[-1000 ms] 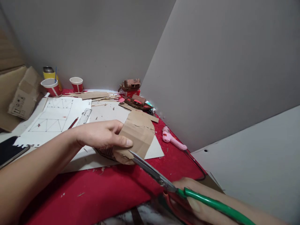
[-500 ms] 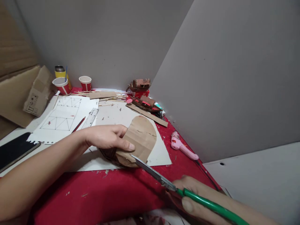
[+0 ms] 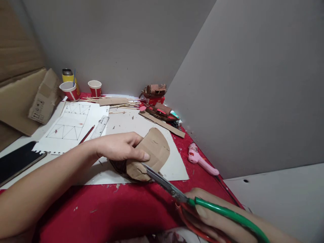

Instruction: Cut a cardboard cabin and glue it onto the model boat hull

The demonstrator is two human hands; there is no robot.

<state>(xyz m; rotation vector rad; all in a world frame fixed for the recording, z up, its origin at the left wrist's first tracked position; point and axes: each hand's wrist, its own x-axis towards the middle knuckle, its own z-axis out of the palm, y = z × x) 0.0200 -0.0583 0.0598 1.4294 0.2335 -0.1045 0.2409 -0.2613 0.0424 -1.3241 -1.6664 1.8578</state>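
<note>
Grey walls (image 3: 113, 40) meet at a slanting corner behind a red tabletop (image 3: 101, 209) sprinkled with small scraps, and a large white board (image 3: 126, 123) lies across its middle. Bent cardboard (image 3: 22, 98) stands at the far left, beside a sheet of drawn trusses (image 3: 67, 118) on white paper. Over the board, the left hand (image 3: 121, 146) is closed in a pinch, its thumb pressed on top of a rounded cardboard piece (image 3: 158, 145) and the other fingers mostly hidden. At lower right, the right hand (image 3: 210, 209) is curled around the handles, one green and one red, of long scissors (image 3: 181, 195); their blades reach the cardboard piece beside the left thumb, where its lower edge shows a cut. A black flat device (image 3: 17, 162) lies at the left, partly over the board, and a pink glue gun (image 3: 202, 162) rests on the red surface at the right. Two brown model boats (image 3: 163, 109) sit at the back near a narrow cardboard strip (image 3: 162, 124). Farther left are a yellow flask (image 3: 68, 77), two red-and-white cups (image 3: 95, 90), a clear ruler (image 3: 100, 127), a dark red pencil (image 3: 86, 134) and thin sticks (image 3: 124, 106).
</note>
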